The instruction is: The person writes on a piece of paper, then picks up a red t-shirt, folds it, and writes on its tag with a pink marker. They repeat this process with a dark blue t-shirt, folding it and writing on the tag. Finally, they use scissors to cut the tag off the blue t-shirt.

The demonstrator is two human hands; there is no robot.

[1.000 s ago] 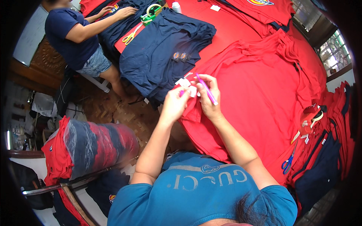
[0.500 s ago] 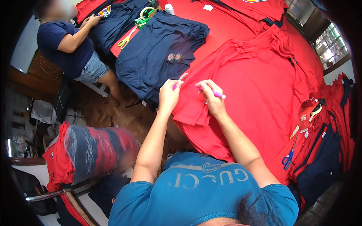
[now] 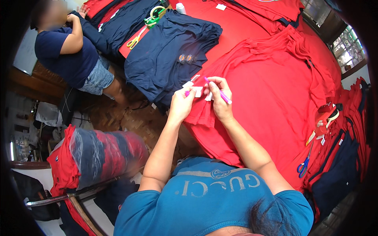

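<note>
Left hand point(image 3: 182, 105) clamped by thumb and fingers on a small white tag point(image 3: 199, 92); a magenta piece point(image 3: 187, 93) shows in the same grip, kind not clear to me; right hand point(image 3: 221, 100) closed round a magenta pen point(image 3: 225, 97), held slantwise, white end toward the wearer's right; the two hands near each other but apart, tag between them, over the left edge of the red garments point(image 3: 267, 106) spread on the table; navy garments point(image 3: 157, 59) lie just beyond, at left; yellow-handled scissors point(image 3: 134, 42) and a green tape dispenser point(image 3: 152, 20) sit beside these; blue-handled scissors point(image 3: 302, 168) at the right edge; across at left, a co-worker point(image 3: 75, 59) in a navy top stands with arms raised; plastic-wrapped bundle point(image 3: 106, 153) of red and navy cloth at lower left.
</note>
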